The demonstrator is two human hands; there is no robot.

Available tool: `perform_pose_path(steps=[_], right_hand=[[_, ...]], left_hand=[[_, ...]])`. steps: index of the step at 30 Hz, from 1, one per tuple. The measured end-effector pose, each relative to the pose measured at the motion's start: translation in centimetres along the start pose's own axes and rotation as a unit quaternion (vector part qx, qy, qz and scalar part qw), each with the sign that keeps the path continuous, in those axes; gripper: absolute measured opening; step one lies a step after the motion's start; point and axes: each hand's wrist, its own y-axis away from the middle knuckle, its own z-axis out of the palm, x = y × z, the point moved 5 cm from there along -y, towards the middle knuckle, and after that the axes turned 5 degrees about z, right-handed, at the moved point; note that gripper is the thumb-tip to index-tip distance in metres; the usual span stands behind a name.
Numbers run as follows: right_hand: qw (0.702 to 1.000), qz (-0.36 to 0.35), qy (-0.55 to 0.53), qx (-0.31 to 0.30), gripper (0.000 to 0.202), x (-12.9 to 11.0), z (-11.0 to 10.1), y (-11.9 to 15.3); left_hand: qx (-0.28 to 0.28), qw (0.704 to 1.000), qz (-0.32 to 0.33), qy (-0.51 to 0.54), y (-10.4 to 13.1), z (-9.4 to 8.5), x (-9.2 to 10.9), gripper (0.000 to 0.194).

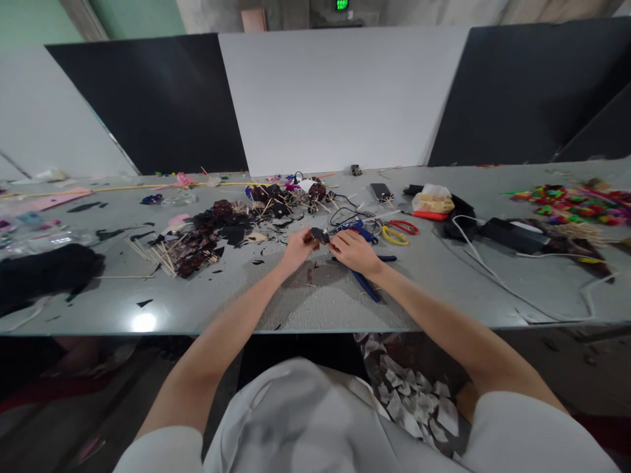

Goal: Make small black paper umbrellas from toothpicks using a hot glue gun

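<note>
Between my two hands is a small dark piece (319, 234), black and flat-looking; its exact kind is too small to make out. My left hand (299, 248) pinches its left side with closed fingers. From the right, the fingers of my right hand (355, 251) close on its other edge. Partly behind and under my right hand lie a blue glue gun (359, 228) and dark blue-handled pliers (365, 285). Just beyond are scissors with yellow and red handles (396, 234).
Left of my hands are dark scraps, wooden sticks (156, 257) and a black cloth (46, 272). Farther back sits a pile of dark stick-spiked balls (280, 197). A phone (380, 191), a white cable (480, 259) and colourful pieces (576, 202) lie to the right. Upright panels (345, 98) bound the table's back.
</note>
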Motion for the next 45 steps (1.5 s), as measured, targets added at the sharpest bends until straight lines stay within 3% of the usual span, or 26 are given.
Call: perform_pose_path(steps=[5, 14, 18, 31, 38, 45], right_hand=[[0.999, 0.011, -0.020, -0.023, 0.026, -0.2, 0.0, -0.1], [1.000, 0.000, 0.001, -0.012, 0.027, -0.4, -0.3, -0.1], [1.000, -0.001, 0.004, 0.001, 0.025, -0.5, -0.4, -0.2], [0.994, 0.090, -0.055, 0.007, 0.015, 0.5, -0.2, 0.0], [0.999, 0.027, -0.034, -0.009, 0.023, -0.2, -0.2, 0.1], [0.999, 0.013, -0.046, -0.010, 0.024, -0.1, -0.1, 0.2]], left_hand=[[-0.013, 1.000, 0.006, -0.008, 0.1, 0.5, 0.4, 0.012], [-0.016, 0.998, -0.017, 0.064, 0.2, 1.0, 0.7, 0.042], [-0.009, 0.993, -0.041, 0.108, 0.4, 1.1, 0.5, 0.046], [0.015, 0.984, -0.085, 0.154, 0.3, 1.1, 0.2, 0.051], [-0.027, 0.974, -0.085, 0.210, 0.4, 1.5, -0.1, 0.047], [-0.025, 0.973, -0.101, 0.207, 0.5, 1.5, -0.2, 0.041]])
